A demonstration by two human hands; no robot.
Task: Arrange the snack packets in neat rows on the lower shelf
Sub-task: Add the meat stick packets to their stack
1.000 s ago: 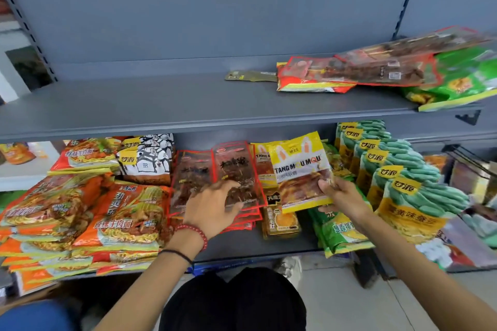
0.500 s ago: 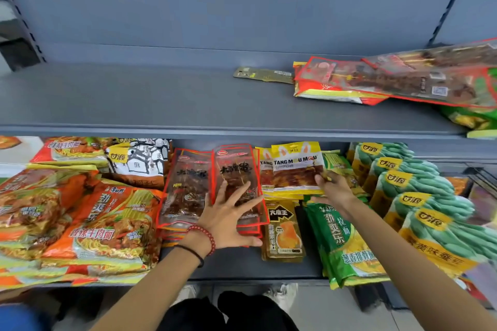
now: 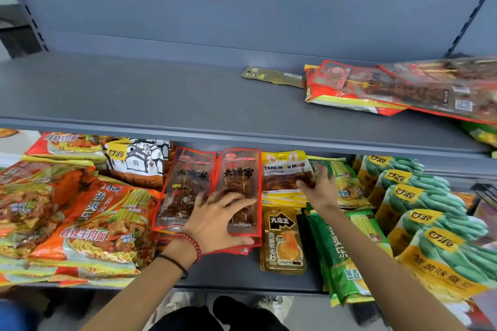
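Head view: on the grey metal lower shelf (image 3: 228, 274), near its back edge, the left hand (image 3: 220, 220) lies open with fingers spread, pressing flat on a stack of red-edged clear skewer packets (image 3: 239, 177). Just to their right, the right hand (image 3: 320, 188) touches the right edge of a yellow foil snack packet (image 3: 285, 169) topping its pile. Pinching or only pressing, I cannot tell. A small gold pouch (image 3: 282, 244) lies nearer the front edge.

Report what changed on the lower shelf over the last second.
The right hand carried the yellow packet back and down onto the yellow stack and still touches it. The left hand stayed on the red packets; nothing else moved.
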